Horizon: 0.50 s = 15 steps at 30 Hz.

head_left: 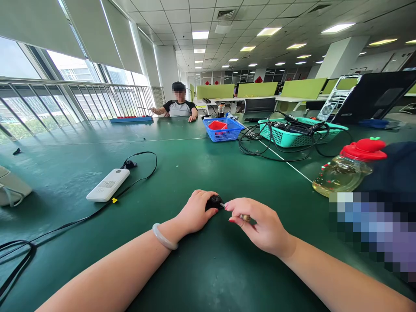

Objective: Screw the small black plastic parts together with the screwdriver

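Note:
My left hand [197,211], with a pale bangle on its wrist, is closed around a small dark rounded object [215,200] on the green table. Glossy specks show on that object, and its kind is hard to make out. In my right hand [260,221] is a slim tool with a metal shaft and a brownish handle end [245,217], which looks like a screwdriver. Its shaft tip touches or nearly touches the right side of the dark object. My fingers cover the tool's middle part.
A white power bank [108,185] and a black cable [143,175] lie to the left. Ahead stand a blue basket [224,134] and a teal basket [292,138] of cables. A red-lidded bottle [344,173] is at right. Another person [178,104] sits across the table.

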Each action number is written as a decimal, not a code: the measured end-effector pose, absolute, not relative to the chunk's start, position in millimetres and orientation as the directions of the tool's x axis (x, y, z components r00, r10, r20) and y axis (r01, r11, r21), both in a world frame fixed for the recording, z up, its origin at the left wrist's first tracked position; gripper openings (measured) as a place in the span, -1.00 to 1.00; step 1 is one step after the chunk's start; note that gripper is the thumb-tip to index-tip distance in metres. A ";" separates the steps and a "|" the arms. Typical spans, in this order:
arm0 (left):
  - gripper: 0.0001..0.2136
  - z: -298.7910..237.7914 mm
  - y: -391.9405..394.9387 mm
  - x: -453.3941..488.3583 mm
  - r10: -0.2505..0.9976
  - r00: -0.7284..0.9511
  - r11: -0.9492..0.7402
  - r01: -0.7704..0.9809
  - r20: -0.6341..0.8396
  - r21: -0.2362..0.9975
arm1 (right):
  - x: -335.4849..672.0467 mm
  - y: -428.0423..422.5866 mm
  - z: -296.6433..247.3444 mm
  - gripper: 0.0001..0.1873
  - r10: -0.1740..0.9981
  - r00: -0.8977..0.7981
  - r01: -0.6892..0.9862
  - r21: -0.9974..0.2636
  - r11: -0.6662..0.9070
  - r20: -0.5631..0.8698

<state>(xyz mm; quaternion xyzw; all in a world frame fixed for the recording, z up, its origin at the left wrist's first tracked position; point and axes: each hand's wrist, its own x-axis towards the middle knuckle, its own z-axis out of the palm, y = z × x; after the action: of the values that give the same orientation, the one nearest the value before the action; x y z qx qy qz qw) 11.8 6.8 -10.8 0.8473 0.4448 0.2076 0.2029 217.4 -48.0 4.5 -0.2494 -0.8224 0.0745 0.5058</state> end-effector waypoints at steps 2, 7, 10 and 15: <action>-0.66 -11.0 6.8 11.5 0.837 0.520 -0.524 0.669 0.172 0.528 | 218.6 -46.2 2.1 -0.84 0.570 -0.260 0.351 -0.474 0.808 0.779; -0.63 -8.8 5.7 11.2 0.840 0.519 -0.514 0.668 0.158 0.538 | 220.7 -34.8 -3.1 -0.91 0.782 0.044 0.135 -0.779 0.612 0.622; -0.62 -7.0 4.9 11.7 0.845 0.514 -0.505 0.675 0.147 0.538 | 222.6 -25.6 -5.0 -0.75 0.866 0.163 -0.052 -0.873 0.486 0.472; -0.58 -7.1 5.0 11.8 0.854 0.502 -0.489 0.683 0.139 0.543 | 225.4 -16.4 -6.8 -0.56 0.934 0.271 -0.264 -0.915 0.305 0.233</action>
<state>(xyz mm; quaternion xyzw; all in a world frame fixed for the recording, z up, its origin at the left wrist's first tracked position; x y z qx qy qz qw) 11.8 5.0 -7.1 0.8396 0.4575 0.1996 0.2143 225.4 -16.4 -6.8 -0.3989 -0.4195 0.4339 0.6903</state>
